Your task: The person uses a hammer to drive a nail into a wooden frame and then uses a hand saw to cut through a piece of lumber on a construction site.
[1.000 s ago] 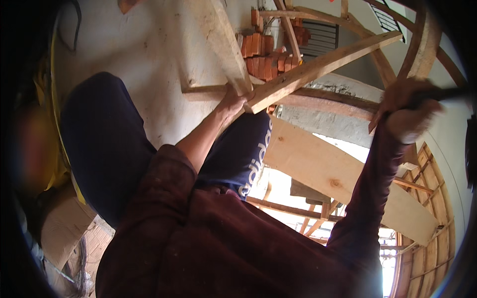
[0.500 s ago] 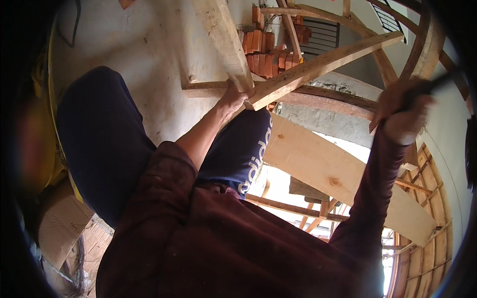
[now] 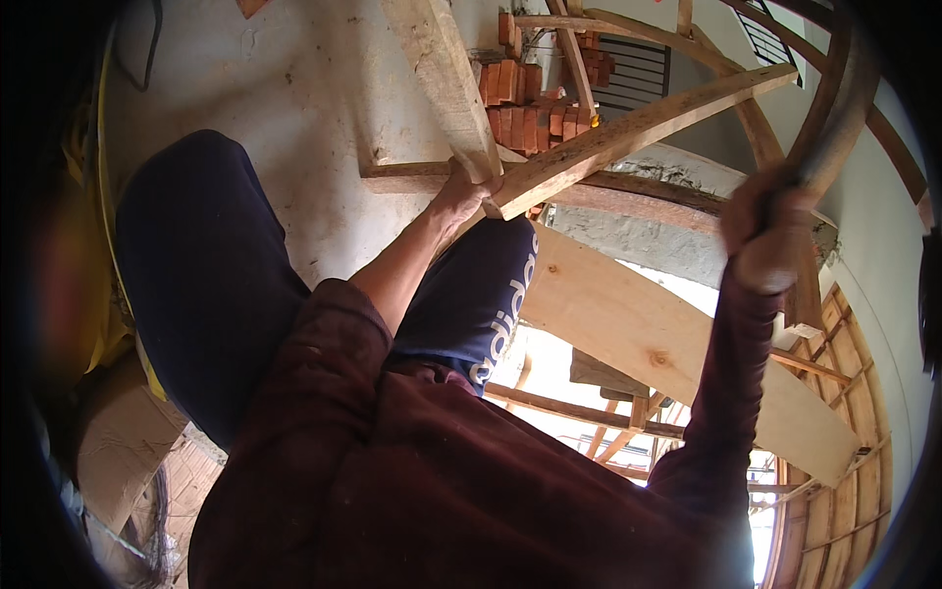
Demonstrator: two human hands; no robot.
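Note:
My left hand point(image 3: 461, 194) is closed on the lower end of an upright pale timber point(image 3: 442, 88), where it meets a slanting timber point(image 3: 633, 128) that reaches up to the right. A horizontal timber point(image 3: 402, 177) lies behind this joint. My right hand point(image 3: 767, 236), blurred by motion, is raised at the right, closed round the dark handle of a tool point(image 3: 797, 188). The far end of that tool is smeared against the wood behind it, so its head cannot be made out clearly. My bent legs in dark trousers are below the timbers.
Stacked red bricks point(image 3: 518, 128) are beyond the timbers. A plywood sheet point(image 3: 613, 309) slopes down to the right over bright scaffolding. A stained pale wall point(image 3: 294, 118) fills the upper left, with yellow material point(image 3: 103, 353) and cardboard point(image 3: 123, 452) at the left edge.
My right hand and its tool have moved leftward and slightly down, and the tool is angled more steeply. My left hand and the timbers it holds have stayed almost still.

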